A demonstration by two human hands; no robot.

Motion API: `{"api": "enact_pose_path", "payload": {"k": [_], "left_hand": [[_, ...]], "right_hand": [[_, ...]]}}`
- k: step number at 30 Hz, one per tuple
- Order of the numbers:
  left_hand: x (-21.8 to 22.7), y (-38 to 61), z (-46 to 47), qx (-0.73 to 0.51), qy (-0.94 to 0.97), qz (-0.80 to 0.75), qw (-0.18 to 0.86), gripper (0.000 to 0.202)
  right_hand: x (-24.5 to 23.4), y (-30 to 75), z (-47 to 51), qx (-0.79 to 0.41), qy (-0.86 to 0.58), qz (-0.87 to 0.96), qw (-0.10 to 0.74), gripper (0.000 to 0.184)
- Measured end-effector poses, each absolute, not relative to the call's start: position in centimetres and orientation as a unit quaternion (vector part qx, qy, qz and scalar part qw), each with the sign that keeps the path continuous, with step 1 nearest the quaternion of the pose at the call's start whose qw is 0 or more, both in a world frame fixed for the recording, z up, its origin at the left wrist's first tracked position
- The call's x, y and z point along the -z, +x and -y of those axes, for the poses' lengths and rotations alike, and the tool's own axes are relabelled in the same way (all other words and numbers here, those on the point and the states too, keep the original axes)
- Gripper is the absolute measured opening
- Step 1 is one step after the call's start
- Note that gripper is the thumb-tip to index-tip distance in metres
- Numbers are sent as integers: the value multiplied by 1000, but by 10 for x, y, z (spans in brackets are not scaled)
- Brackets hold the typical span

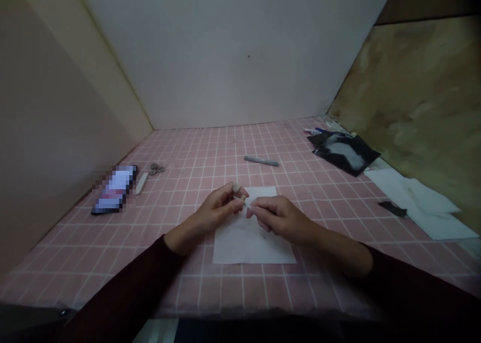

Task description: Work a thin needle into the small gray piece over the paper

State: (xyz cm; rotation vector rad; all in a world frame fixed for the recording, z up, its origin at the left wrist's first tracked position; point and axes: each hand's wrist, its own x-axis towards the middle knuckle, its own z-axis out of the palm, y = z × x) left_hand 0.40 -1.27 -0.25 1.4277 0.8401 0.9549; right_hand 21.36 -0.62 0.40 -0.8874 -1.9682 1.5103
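Note:
My left hand (221, 206) and my right hand (280, 215) meet above a white sheet of paper (251, 245), fingertips close together. Between my left thumb and fingers is a small beige piece (243, 198), too small to name. A beige patch (236, 187) shows on a left finger; whether it is a wrap or something held, I cannot tell. My right hand is closed in a pinch on a thin pale stick-like thing (247, 206), which reaches to the left fingertips. Its far end is hidden by the fingers.
A grey rod (261, 160) lies beyond the hands. To the left are a phone (114, 189), a white flat stick (142, 183) and several small metal rings (155, 169). At right lie a black sheet (347, 152), white papers (424, 203) and a dark scrap (393, 208). Walls bound the pink checked tabletop (195, 157).

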Motion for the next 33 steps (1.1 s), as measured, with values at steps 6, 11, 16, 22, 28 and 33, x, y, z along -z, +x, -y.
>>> {"api": "enact_pose_path", "payload": {"k": [6, 11, 16, 22, 28, 33], "left_hand": [[4, 3, 10, -385, 601, -375, 592, 22], [-2, 0, 11, -392, 606, -346, 600, 24], [-1, 0, 12, -391, 610, -346, 597, 24], [1, 3, 11, -395, 605, -383, 576, 21], [0, -1, 9, -374, 627, -383, 566, 24], [2, -2, 9, -387, 623, -351, 583, 23]], "right_hand": [[-2, 213, 8, -457, -325, 785, 264, 20], [-9, 219, -3, -808, -305, 465, 195, 20], [-9, 218, -1, -794, -310, 487, 192, 23], [-3, 211, 11, -401, -331, 807, 281, 19], [-12, 215, 3, -694, -343, 595, 216, 22], [-19, 219, -2, -841, -333, 385, 183, 14]]}}
